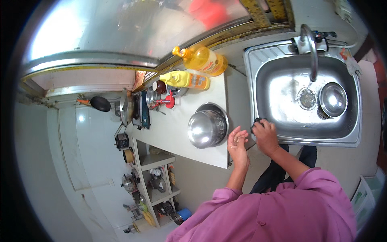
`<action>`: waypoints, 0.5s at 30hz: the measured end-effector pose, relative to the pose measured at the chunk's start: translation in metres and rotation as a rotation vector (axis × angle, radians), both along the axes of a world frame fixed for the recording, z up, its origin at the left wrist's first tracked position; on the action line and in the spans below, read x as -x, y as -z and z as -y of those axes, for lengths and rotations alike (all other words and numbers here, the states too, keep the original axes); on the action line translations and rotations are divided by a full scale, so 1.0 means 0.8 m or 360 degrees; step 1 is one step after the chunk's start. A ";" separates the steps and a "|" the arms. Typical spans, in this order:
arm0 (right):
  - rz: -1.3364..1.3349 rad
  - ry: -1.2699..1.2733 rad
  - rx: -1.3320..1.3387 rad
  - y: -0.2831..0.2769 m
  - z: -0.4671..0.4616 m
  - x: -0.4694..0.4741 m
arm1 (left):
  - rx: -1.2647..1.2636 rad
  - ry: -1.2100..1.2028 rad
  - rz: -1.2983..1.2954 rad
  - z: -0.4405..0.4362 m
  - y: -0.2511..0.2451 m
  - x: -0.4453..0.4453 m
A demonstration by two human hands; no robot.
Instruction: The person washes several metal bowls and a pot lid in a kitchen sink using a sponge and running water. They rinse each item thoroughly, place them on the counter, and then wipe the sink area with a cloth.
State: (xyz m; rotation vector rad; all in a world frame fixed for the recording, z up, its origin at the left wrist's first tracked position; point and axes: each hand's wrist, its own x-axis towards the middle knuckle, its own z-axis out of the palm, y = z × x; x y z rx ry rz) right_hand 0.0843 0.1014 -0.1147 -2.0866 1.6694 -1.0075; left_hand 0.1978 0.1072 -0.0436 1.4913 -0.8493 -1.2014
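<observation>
My right hand (266, 136) grips a dark, crumpled thing (257, 123), perhaps a cloth or scouring pad, at the left rim of the stainless steel sink (284, 127). Beside it my left hand (238, 142) is held empty, palm up, its fingers loosely apart. Left of that hand, on the white counter, rest nested steel bowls or pots (204, 130); how many there are is hard to tell. Within the basin a rounded steel bowl (332, 99) lies right of the drain (307, 98). Over the basin arches the faucet spout (314, 57), with what looks like a thin stream beneath it.
A pump bottle of amber liquid (208, 60) and a yellow bottle (187, 80) stand near the window. A red-handled utensil (169, 101) and a gas stove (141, 110) are farther left. Shelves (157, 163) hold cookware. A pale glove or cloth (352, 63) hangs on the sink's right rim.
</observation>
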 end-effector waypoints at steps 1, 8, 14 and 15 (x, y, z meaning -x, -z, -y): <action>-0.0001 -0.0068 -0.0017 0.001 -0.006 0.002 | -0.0015 -0.0017 -0.0002 -0.002 0.003 0.001; -0.0127 -0.0302 -0.0029 0.003 -0.026 0.035 | -0.0090 -0.0074 0.0061 -0.024 0.034 0.033; -0.0154 -0.0134 -0.0207 -0.001 -0.079 0.156 | -0.0185 0.0000 0.0164 -0.043 0.058 0.056; -0.0146 -0.0080 -0.0213 0.000 -0.090 0.179 | -0.0168 0.0032 0.0215 -0.045 0.061 0.060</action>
